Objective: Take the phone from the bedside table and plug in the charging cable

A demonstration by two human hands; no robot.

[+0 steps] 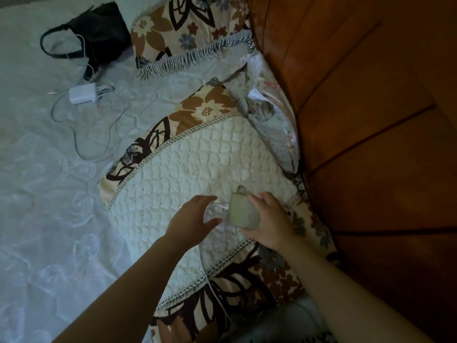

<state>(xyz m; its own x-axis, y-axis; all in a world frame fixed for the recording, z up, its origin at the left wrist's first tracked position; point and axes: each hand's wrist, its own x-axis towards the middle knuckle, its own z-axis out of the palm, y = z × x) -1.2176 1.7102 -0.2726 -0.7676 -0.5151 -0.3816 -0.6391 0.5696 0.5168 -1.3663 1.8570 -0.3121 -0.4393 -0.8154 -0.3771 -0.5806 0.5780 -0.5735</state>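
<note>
The right hand (269, 219) grips a pale grey-green phone with a small ring at its top corner (243, 212), its fingers (259, 198) wrapped round the far edge and the thumb under the near end, so the phone is held just above the cream quilted pillow with a brown floral border (188, 169), not on any bedside table. The left hand (193, 219) holds its fingers (210, 198) curled round something clear and glossy beside the phone's edge; whether that is the plug of the thin white charging cable (210, 278) trailing back toward the person, I cannot tell. The light is dim and the port is not visible, so the likeliest fault is a plug that misses or goes in skewed, and the one-handed grip could let the phone twist or drop onto the pillow as the plug is pushed. The cable's slack could also snag on the pillow's trim. Well apart on the pale embroidered bedspread (37, 194) lie a white power adapter with looped cord (82, 94) and a black handbag (96, 38); a second floral pillow with fringe (178, 33) and the brown padded headboard (371, 120) stand beyond, none in the way.
</note>
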